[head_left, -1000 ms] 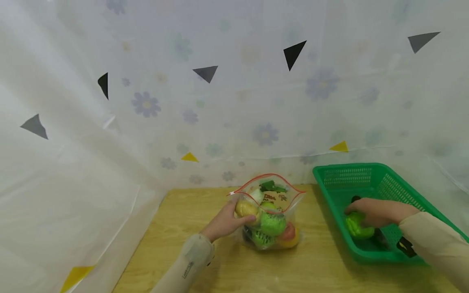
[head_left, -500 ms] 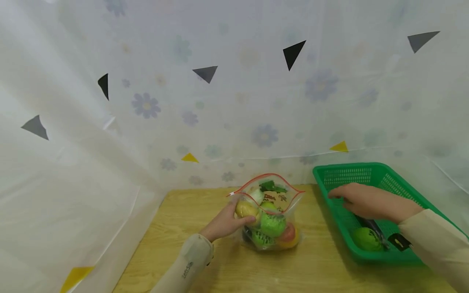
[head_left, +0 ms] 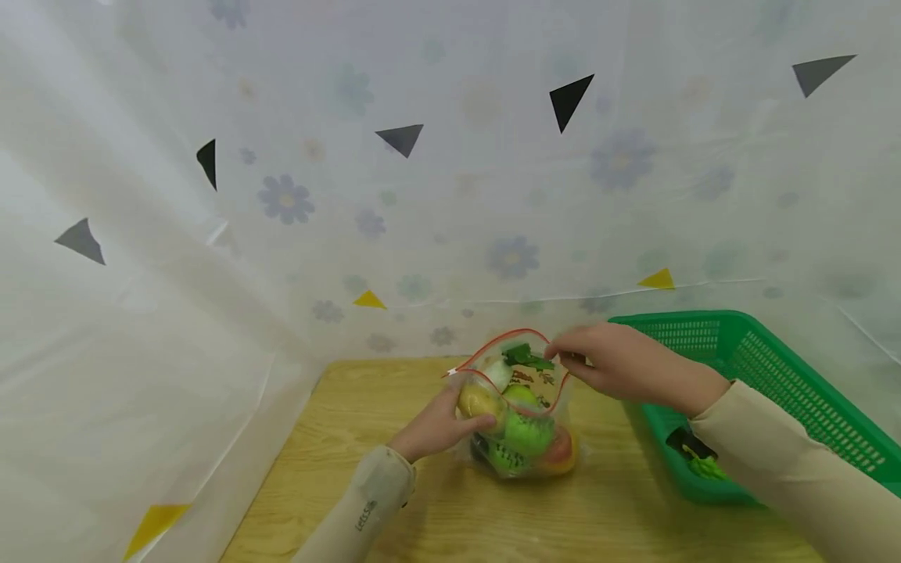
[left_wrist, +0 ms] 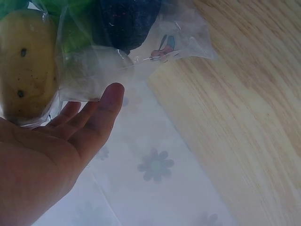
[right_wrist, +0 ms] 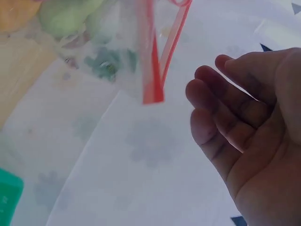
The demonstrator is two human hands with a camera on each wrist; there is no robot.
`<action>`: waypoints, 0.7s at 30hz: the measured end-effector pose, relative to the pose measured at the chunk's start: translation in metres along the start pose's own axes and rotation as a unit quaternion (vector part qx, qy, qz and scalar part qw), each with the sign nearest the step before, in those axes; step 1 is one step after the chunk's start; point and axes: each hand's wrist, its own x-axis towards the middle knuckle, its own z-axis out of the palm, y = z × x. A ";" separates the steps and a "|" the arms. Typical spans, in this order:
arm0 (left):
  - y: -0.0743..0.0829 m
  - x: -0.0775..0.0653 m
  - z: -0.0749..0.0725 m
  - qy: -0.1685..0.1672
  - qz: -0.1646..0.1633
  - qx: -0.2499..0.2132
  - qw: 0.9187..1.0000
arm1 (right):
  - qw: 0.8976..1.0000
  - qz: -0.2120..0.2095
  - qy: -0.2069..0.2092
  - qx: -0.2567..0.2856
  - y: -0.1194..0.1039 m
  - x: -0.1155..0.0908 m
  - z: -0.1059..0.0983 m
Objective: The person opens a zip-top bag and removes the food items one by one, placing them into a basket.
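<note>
A clear zip bag (head_left: 565,418) with a red zip edge (right_wrist: 153,87) stands on the table, its mouth spread apart. Through its wall show a yellow-brown potato with dark spots (head_left: 480,400), round green produce (head_left: 529,434), something red and orange (head_left: 560,452) and a dark lump (left_wrist: 127,23). My left hand (head_left: 443,426) grips the bag's left side at the potato, thumb in front and fingers behind. At the right end of the mouth hovers my right hand (head_left: 626,363), fingers loosely bent and holding nothing; the right wrist view shows a gap between fingertips and zip edge.
A green plastic basket (head_left: 669,316) stands at the right, with green produce (head_left: 706,467) partly hidden under the right forearm. The wooden table (head_left: 380,383) meets a white flowered sheet (head_left: 436,234) behind and a sheet on the left.
My right hand has left the green produce in the basket and moved left to the bag's mouth. The left hand keeps its hold on the bag.
</note>
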 end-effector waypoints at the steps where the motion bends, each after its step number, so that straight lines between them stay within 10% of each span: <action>1: -0.001 0.000 0.001 0.000 0.002 0.000 1.000 | 1.000 -0.010 0.007 -0.006 -0.004 0.004 0.002; 9: -0.005 0.003 0.000 -0.005 0.014 -0.008 1.000 | 0.994 -0.008 -0.110 0.009 -0.014 0.042 0.036; 21: -0.011 -0.001 -0.001 0.011 0.013 -0.009 1.000 | 0.944 0.072 -0.320 0.032 -0.002 0.079 0.070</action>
